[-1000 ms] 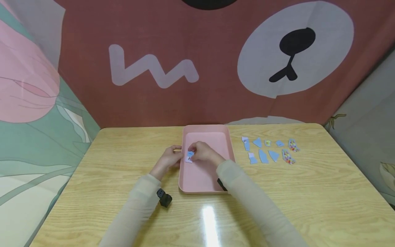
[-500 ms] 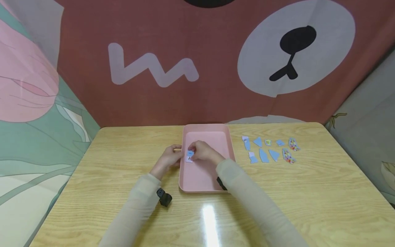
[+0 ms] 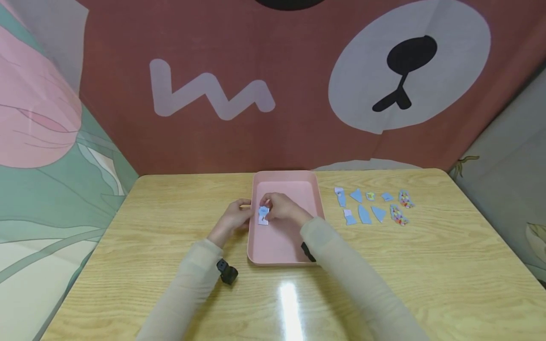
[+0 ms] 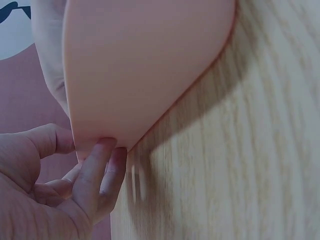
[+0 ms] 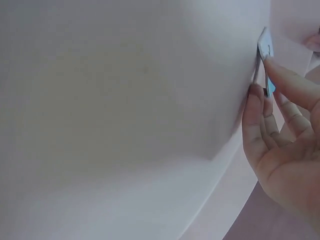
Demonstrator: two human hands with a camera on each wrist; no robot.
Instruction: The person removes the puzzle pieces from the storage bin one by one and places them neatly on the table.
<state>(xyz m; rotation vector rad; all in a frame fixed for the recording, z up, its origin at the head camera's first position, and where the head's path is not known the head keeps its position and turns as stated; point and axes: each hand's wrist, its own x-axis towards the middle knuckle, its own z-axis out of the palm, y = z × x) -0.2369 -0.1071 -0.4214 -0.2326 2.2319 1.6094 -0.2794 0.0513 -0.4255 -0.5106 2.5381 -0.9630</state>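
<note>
A pink rectangular tray [image 3: 286, 246] lies on the wooden table. My left hand [image 3: 234, 217] grips its left wall; in the left wrist view two fingers [image 4: 95, 170] press the outer side while another reaches the rim. Inside the tray, close to that same wall, my right hand [image 3: 281, 208] pinches a small flat puzzle piece [image 3: 263, 220], light blue above and white below with a dark mark. In the right wrist view the puzzle piece [image 5: 266, 42] stands tilted off the tray floor between thumb and fingertips. The fingers cover part of it.
Right of the tray, several flat pieces lie in two rows: plain blue ones such as a pointed piece [image 3: 364, 214], a small yellow-patterned one [image 3: 370, 196] and two multicoloured ones, including a dotted piece [image 3: 398, 216]. A brown bear-print cloth [image 3: 256, 142] hangs behind the table [image 3: 170, 208].
My right hand and the puzzle piece have shifted very slightly to the right, and more of the piece shows. The left hand stays at the tray's wall.
</note>
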